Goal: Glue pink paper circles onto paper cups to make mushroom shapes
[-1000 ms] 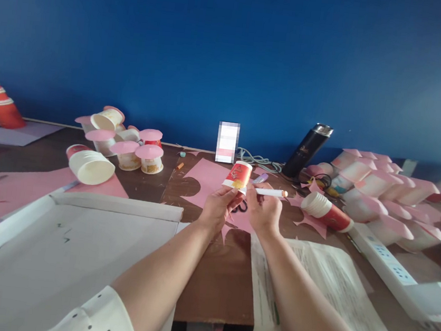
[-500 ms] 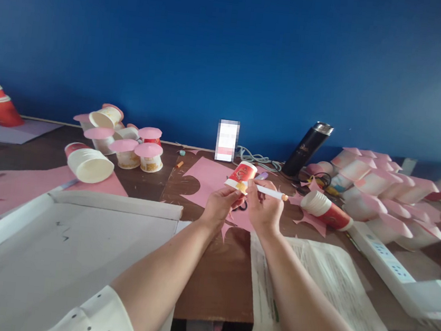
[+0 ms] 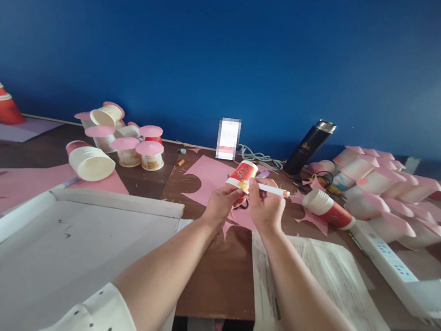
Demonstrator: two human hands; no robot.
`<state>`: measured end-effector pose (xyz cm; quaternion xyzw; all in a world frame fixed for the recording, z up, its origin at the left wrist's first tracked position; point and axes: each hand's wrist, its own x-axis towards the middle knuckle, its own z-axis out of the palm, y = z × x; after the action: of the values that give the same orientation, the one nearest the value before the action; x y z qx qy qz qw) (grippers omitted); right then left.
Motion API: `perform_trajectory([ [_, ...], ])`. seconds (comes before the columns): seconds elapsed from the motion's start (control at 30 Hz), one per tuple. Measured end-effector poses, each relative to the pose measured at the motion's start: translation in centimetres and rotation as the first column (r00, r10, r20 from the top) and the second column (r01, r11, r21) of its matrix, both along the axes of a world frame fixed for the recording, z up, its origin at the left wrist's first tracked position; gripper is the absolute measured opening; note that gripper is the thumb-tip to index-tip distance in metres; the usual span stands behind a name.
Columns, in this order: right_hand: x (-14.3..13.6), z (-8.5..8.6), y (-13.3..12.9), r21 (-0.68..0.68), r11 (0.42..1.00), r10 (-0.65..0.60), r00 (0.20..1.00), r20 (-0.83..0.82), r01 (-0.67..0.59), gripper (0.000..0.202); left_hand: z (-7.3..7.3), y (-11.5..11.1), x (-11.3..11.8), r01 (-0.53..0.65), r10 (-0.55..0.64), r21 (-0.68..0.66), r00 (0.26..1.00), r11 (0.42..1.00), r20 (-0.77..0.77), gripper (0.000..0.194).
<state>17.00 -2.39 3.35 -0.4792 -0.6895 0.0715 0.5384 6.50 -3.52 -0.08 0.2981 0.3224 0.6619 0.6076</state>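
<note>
A red and white paper cup with a gold patch low on its side is held up over the table by my left hand, fingers closed on its lower edge. My right hand is closed round a white marker with an orange end that points to the right. The marker's other end lies behind my fingers, close against the cup; whether it touches cannot be made out. Below both hands spreads a cut sheet of pink paper. Part of a dark loop, perhaps a scissors handle, shows between them.
Pink-topped paper cups stand at the left, with more crowded at the right. A stack of cups lies beside a power strip. A black flask leans near the blue wall. A shallow white box fills the front left.
The view has shifted very slightly. Both hands keep their hold on the cup and marker, with almost no movement.
</note>
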Motion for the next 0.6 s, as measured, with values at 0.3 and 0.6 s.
perform_trajectory([
  [0.3, -0.01, 0.01, -0.14, 0.008, 1.000, 0.006, 1.000, 0.006, -0.006, 0.029, -0.11, 0.10, 0.00, -0.020, 0.021, -0.018, 0.998, 1.000, 0.056, 0.022],
  [0.6, -0.11, -0.06, -0.13, -0.015, 1.000, 0.014, 0.997, 0.074, -0.013, 0.031, -0.57, 0.45, 0.02, -0.007, 0.007, -0.003, 1.000, 1.000, 0.023, 0.027],
])
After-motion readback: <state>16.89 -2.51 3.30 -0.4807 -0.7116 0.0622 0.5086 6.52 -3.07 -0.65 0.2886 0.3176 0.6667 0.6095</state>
